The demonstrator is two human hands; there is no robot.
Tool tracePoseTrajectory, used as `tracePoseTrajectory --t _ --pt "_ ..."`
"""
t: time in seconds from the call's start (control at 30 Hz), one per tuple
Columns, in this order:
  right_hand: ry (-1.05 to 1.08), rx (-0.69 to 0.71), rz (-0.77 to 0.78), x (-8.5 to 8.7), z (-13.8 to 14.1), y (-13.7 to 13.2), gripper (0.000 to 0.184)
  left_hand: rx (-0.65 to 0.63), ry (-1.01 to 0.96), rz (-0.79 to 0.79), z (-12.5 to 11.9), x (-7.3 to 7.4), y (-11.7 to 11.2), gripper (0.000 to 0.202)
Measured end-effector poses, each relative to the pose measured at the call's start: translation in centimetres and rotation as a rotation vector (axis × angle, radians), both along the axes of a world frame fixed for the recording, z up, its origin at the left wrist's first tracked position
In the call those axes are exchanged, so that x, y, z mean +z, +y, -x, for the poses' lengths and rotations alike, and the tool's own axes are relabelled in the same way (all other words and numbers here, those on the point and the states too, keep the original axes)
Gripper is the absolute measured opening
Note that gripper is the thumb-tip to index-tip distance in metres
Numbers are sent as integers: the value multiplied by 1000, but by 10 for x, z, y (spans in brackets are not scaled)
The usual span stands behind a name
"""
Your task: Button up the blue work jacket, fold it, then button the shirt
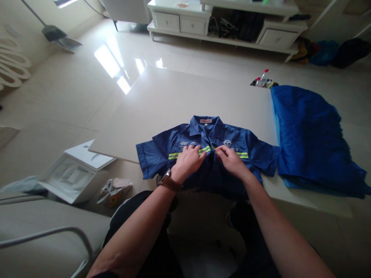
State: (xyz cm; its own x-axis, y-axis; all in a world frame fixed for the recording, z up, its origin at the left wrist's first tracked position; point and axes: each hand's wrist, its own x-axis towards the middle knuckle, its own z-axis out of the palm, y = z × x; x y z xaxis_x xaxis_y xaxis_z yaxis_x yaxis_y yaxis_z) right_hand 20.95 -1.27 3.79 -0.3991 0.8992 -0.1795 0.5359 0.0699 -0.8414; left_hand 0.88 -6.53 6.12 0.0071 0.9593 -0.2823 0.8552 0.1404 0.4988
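Note:
A blue short-sleeved work shirt (162, 148) with a yellow-green reflective stripe lies face up on a low white table (174, 100), collar away from me, its hem hanging over the near edge. My left hand (189, 160), with a brown-strapped watch on the wrist, rests on the chest left of the front opening, fingers curled and pinching the fabric. My right hand (230, 158) pinches the fabric just right of the opening. The two hands nearly touch at the middle of the stripe.
A pile of blue cloth (313, 139) covers the table's right end, with a small bottle (263, 82) behind it. On the floor at the left are a white bin (75, 173) and a crumpled bag (114, 189). A white TV cabinet (226, 23) stands at the back.

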Motion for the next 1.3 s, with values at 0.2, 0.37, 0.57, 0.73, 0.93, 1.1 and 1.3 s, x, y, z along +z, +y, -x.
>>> tracePoseTrajectory --t 0.2,0.37,0.57,0.73,0.93,1.1,1.3 --pt "-683 250 185 -8 -16 -10 60 72 186 241 4 -41 -18 72" --pt "-896 279 192 -33 -17 -18 77 89 222 256 14 -63 -6 70" --pt "-875 248 77 -49 -11 39 77 23 188 191 48 -74 68 72" --pt "-873 246 25 -43 8 122 77 20 219 8 68 -81 140 68" --pt "-862 235 -6 -47 28 213 79 31 224 -87 81 -84 221 67" --pt "-875 235 -40 -53 35 262 80 33 238 -152 87 -90 262 66" --pt "-884 219 -67 -54 38 281 77 25 245 -185 91 -93 283 65"
